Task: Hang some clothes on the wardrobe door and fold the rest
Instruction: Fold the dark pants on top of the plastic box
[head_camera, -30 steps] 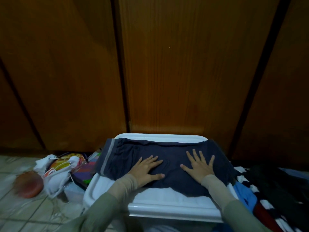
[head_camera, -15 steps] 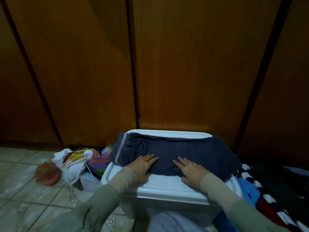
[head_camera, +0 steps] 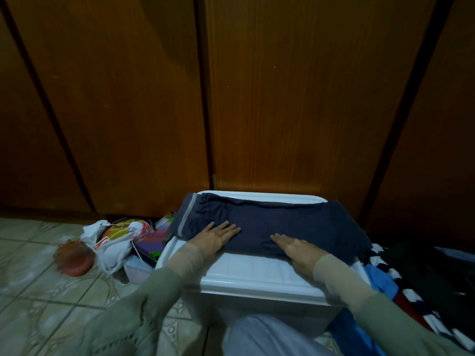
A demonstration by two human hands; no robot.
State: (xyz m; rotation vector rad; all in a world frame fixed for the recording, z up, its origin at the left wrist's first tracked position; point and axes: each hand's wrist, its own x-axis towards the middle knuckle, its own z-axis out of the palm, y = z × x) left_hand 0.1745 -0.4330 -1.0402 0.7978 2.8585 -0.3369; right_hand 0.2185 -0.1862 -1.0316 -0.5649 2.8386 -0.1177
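Your white plastic box lid (head_camera: 244, 272) is the work surface; the folded navy garment (head_camera: 270, 224) lies flat across its far half, grey-striped edge hanging off the lid's left end, right end spilling over too. Near half of the lid is bare. The box sits on the tiled floor (head_camera: 38, 291), close to the wooden wardrobe doors (head_camera: 282, 98). On the floor to its left: white bag (head_camera: 113, 250) w/ colourful stuff, red round item (head_camera: 74, 260) just beside it. Right of the box: striped & blue clothes pile (head_camera: 385, 278).
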